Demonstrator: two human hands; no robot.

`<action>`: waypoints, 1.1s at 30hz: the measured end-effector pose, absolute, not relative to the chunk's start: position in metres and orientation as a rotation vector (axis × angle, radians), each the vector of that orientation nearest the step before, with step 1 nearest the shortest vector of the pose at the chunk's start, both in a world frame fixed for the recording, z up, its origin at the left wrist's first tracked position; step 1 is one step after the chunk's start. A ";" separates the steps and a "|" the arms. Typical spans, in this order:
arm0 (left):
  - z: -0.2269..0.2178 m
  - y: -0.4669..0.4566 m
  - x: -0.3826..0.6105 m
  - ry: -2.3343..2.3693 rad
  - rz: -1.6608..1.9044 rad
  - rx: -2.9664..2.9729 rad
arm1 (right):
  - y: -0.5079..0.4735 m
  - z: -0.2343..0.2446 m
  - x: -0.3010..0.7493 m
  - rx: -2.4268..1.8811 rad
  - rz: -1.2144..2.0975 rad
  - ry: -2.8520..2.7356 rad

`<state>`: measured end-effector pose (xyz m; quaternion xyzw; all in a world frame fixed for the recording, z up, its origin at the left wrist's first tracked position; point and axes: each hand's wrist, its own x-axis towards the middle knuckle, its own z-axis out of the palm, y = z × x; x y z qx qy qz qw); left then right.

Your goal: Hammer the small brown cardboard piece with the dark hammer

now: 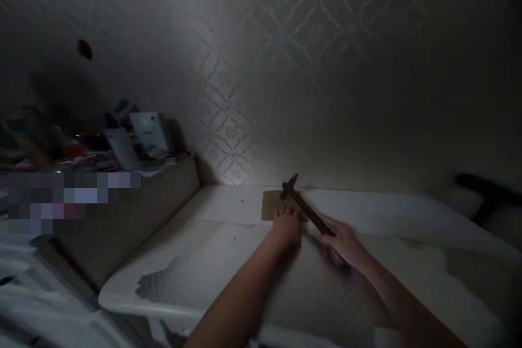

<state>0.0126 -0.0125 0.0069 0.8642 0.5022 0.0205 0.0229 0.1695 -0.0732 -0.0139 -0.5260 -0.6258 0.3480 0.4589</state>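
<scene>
In dim light my left hand (287, 224) presses flat on a small brown cardboard piece (272, 205) lying on a white table (367, 212) close to the wall. My right hand (340, 239) grips the handle of a dark, long tool with a hammer-like head (290, 187). The tool slants up to the left, and its head hovers just over the far edge of the cardboard, above my left fingers.
A patterned wall (285, 65) rises right behind the table. At the left a lower shelf (163, 185) carries white boxes (149, 130) and cluttered items. A dark object (485, 190) lies at the far right. White sheeting (183, 277) covers the table's near part.
</scene>
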 end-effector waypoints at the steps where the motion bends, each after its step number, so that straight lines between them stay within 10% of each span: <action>1: 0.007 -0.012 0.013 1.557 0.062 2.672 | -0.073 -0.013 0.169 -1.292 0.852 -1.526; 33: 0.000 -0.007 0.012 1.538 0.088 2.655 | -0.075 -0.010 0.167 -1.328 0.916 -1.473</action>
